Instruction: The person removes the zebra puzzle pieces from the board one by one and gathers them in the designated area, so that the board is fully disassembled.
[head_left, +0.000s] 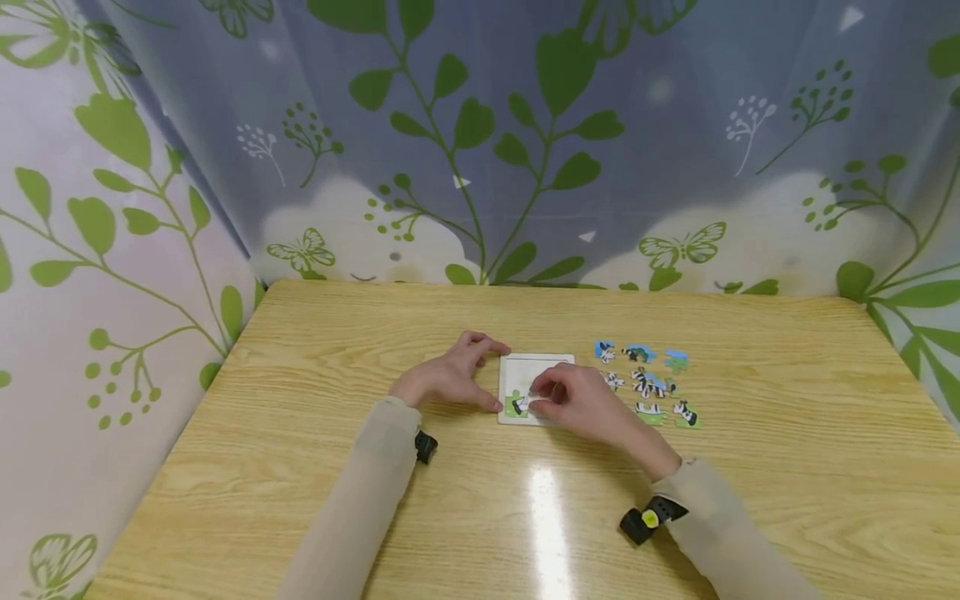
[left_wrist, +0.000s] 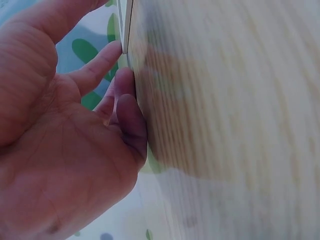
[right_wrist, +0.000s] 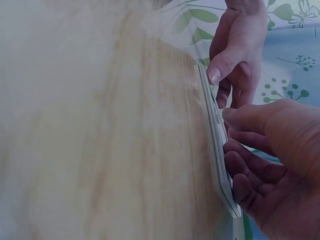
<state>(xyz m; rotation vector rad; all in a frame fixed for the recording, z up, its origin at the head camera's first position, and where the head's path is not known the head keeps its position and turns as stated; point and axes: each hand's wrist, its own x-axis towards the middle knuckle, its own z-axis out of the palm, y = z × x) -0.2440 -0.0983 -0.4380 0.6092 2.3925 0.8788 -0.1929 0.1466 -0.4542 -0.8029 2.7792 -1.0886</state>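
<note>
A square white puzzle tray point(head_left: 551, 360) lies flat on the table. In its lower left corner is a green puzzle piece point(head_left: 512, 409) with a black-and-white figure. My right hand point(head_left: 588, 404) bends over the tray, thumb and forefinger pinching at the right edge of this piece. In the right wrist view its fingers point(right_wrist: 247, 117) are right at the tray surface, and the piece is hidden. My left hand point(head_left: 453, 375) spreads along the tray's left side, forefinger by the upper corner and thumb by the lower one. Its palm and fingers point(left_wrist: 102, 67) show in the left wrist view.
Right of the tray lie several loose puzzle pieces point(head_left: 648, 385) with zebra-like, blue and green pictures, partly behind my right hand. The wooden table point(head_left: 337, 350) meets a leaf-patterned curtain point(head_left: 510, 208) at the back and left. A bright reflection lies in front of the tray.
</note>
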